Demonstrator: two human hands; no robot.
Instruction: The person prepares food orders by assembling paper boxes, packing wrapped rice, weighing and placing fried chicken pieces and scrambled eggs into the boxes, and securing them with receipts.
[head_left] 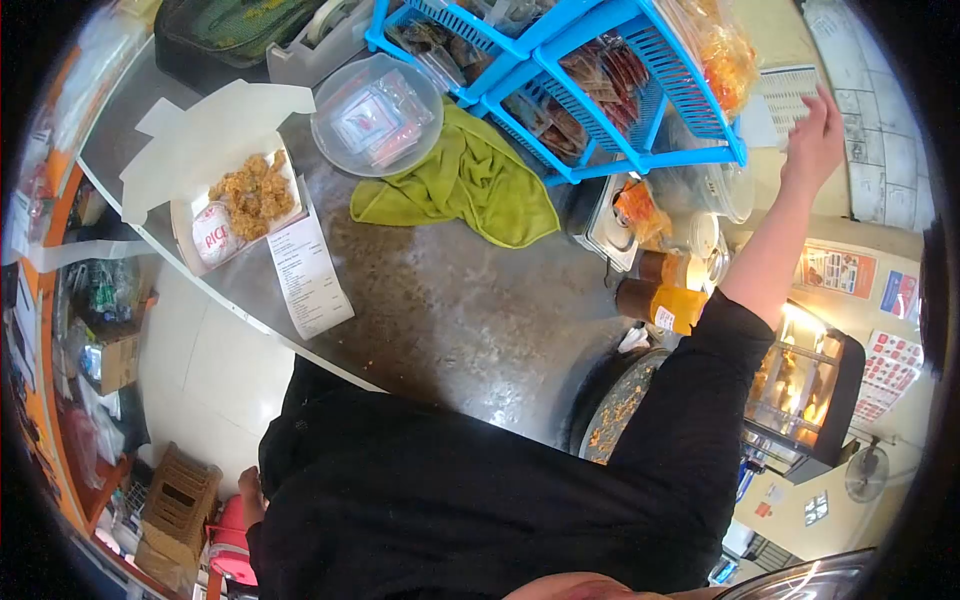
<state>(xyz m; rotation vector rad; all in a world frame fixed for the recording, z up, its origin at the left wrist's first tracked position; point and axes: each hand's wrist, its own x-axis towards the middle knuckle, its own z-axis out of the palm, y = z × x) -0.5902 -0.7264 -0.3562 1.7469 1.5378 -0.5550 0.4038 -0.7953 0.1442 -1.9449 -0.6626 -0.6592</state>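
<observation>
My right hand [812, 143] is raised at the upper right, its fingers apart and nothing seen in it, just right of a blue basket rack [640, 160] and near a paper on the wall. Low at the left, my left hand [251, 486] hangs beside my body; its fingers are too small to make out. On the metal counter [430, 300], an open white box [180, 215] holds fried chicken [254, 195] and a wrapped rice pack [214, 232]. A printed receipt [306, 278] lies against the box. Packets lie in a clear round bowl [335, 135] by a green cloth [470, 180].
Sauce bottles [640, 300] and a metal scale [603, 228] stand at the counter's right. A round pan with crumbs [615, 410] is near my right arm, and a lit display warmer [800, 380] is beyond it. Crates [180, 500] stand on the floor at the left.
</observation>
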